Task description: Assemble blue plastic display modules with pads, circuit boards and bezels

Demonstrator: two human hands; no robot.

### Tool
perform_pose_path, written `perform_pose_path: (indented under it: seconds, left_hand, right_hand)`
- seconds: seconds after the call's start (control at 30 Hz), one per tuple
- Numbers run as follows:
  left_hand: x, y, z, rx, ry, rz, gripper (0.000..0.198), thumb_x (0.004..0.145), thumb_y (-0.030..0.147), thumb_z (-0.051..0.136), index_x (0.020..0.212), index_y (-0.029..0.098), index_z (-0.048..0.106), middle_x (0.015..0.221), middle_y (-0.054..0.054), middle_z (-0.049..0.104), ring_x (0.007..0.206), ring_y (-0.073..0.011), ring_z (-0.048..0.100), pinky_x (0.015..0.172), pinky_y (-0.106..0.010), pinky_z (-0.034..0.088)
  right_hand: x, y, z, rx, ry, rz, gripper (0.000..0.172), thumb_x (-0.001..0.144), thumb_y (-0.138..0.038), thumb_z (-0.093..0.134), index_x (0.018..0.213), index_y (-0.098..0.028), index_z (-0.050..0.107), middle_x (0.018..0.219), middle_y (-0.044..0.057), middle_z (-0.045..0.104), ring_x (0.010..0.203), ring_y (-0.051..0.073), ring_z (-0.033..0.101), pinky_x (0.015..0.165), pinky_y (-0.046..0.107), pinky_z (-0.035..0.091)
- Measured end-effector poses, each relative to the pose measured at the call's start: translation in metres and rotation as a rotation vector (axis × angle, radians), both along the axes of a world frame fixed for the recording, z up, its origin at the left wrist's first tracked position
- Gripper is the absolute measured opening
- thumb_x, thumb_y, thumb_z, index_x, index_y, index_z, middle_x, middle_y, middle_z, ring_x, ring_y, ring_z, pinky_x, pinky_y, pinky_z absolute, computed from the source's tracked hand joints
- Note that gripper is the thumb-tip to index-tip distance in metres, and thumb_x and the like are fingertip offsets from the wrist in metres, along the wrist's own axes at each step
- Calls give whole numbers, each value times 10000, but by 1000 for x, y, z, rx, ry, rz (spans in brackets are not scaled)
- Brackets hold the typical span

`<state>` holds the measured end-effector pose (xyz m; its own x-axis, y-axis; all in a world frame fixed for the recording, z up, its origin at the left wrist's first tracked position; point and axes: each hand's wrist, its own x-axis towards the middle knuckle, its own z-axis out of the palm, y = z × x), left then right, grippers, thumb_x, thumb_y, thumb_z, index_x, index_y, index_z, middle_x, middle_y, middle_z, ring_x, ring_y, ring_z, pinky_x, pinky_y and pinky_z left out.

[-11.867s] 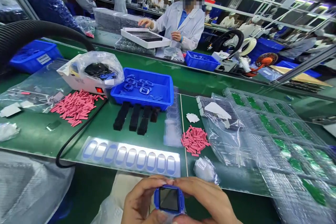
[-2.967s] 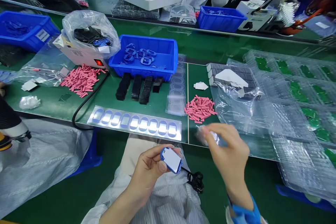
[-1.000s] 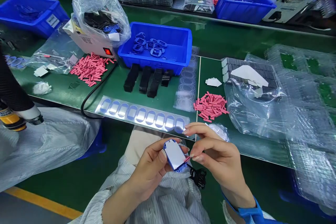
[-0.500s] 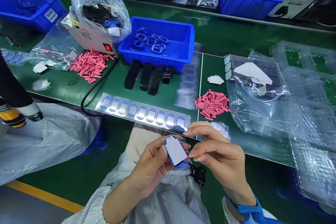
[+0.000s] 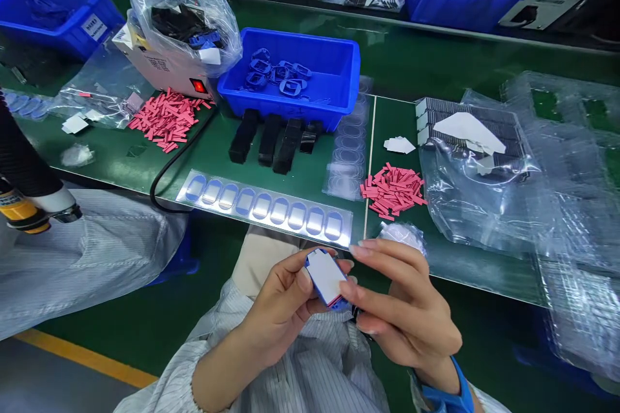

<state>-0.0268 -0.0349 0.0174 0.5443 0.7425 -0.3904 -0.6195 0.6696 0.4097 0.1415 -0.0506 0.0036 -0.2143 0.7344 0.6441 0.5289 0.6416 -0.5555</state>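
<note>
My left hand grips a small blue plastic housing by its edges, thumb on the near side and fingers behind. A white rectangular card lies inside it, facing up. Along the card's lower right end runs a thin red strip, seated in the housing. My right hand has its fingers apart, and the index fingertip touches the card's right corner by the strip. Nothing shows pinched in that hand.
A clear sheet of oval films lies along the bench edge. Behind it are black stacked parts and a blue bin. Red strips are piled at right, beside a plastic bag. A person's striped sleeve is at left.
The red strip, earlier pinched by my right hand and sticking out, now lies along the card's end in the housing. My right fingers have parted, with the index finger on the card's corner.
</note>
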Motion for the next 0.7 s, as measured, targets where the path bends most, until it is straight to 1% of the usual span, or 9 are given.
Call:
perform_pose_path:
  seconds: [0.1, 0.2, 0.3, 0.43, 0.53, 0.63, 0.7]
  left_hand:
    - [2, 0, 2, 59, 58, 58, 276, 711, 367, 747, 959, 244, 737, 945, 9, 768, 860, -104, 692, 757, -148, 520]
    - [5, 0, 3, 142, 135, 121, 301, 667, 395, 772, 939, 269, 744, 960, 11, 768, 917, -130, 680, 805, -175, 506]
    - [6, -2, 0, 204, 213, 156, 309, 658, 419, 771, 941, 298, 747, 1044, 4, 750, 1020, -171, 647, 868, -218, 485]
    - [7, -3, -6, 277, 276, 186, 306, 666, 446, 755, 948, 328, 745, 1138, -4, 711, 1130, -214, 587, 940, -274, 450]
    - [6, -3, -8, 304, 301, 210, 297, 666, 459, 749, 935, 334, 748, 1160, -8, 692, 1162, -232, 556, 960, -300, 434]
    - [7, -4, -9, 297, 286, 233, 293, 651, 455, 762, 921, 344, 751, 1128, -11, 703, 1154, -245, 557, 959, -324, 434]
    - [8, -5, -10, 296, 267, 249, 282, 653, 443, 765, 919, 350, 751, 1118, -5, 705, 1143, -239, 564, 954, -319, 436]
  right_hand:
    - [-9, -2, 1, -66, 218, -105, 404, 857, -410, 573, 1236, -272, 570, 1153, 85, 608, 1004, 280, 566, 810, 473, 481]
    - [-19, -2, 2, -187, 366, -172, 419, 766, -486, 668, 1107, -246, 628, 1025, 84, 610, 947, 270, 571, 801, 460, 474]
    - [-28, -3, 3, -278, 408, -167, 367, 751, -468, 692, 1046, -253, 644, 988, 76, 610, 920, 256, 577, 779, 435, 481]
    - [-36, -4, 1, -275, 457, -169, 343, 776, -369, 697, 1098, -266, 639, 1027, 72, 624, 961, 248, 568, 818, 429, 471]
    - [-38, -5, -1, -268, 486, -179, 349, 774, -333, 703, 1111, -268, 639, 1024, 73, 639, 971, 254, 570, 818, 434, 474]
    - [-39, -6, -2, -274, 510, -160, 332, 789, -354, 684, 1109, -275, 643, 986, 75, 656, 930, 255, 587, 783, 440, 487]
    - [-40, -6, -2, -280, 532, -142, 327, 791, -351, 681, 1106, -271, 647, 971, 75, 664, 916, 252, 593, 762, 430, 495]
